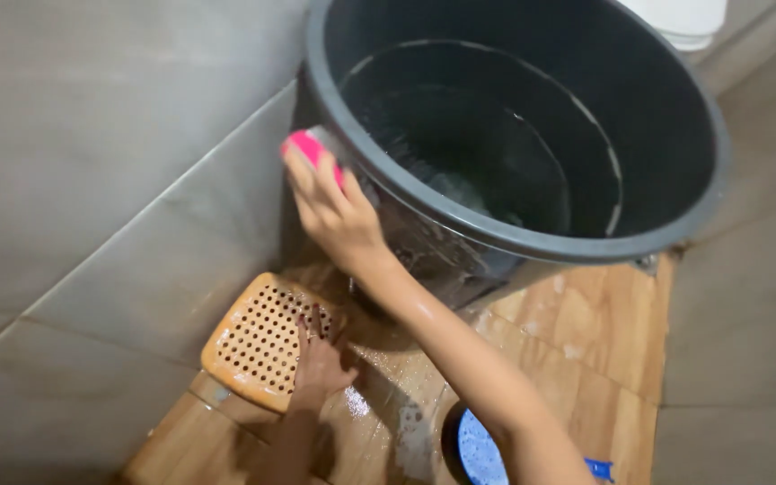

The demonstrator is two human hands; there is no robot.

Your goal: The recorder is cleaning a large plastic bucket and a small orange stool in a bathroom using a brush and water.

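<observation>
Hands: right [334, 211] presses pink sponge [309, 148] on bucket [514, 242] | left [319, 355] on mat [258, 341]

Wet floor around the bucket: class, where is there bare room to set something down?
Free: the wood-look floor right of the dark bucket. Crowded: the left, with the perforated orange drain cover under the left hand and the blue-filled container.

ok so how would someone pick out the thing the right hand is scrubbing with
Find the big dark tub against the grey tiled wall. On its outer side near the rim, the right hand presses a brush. It is the only bright pink thing there.
</observation>
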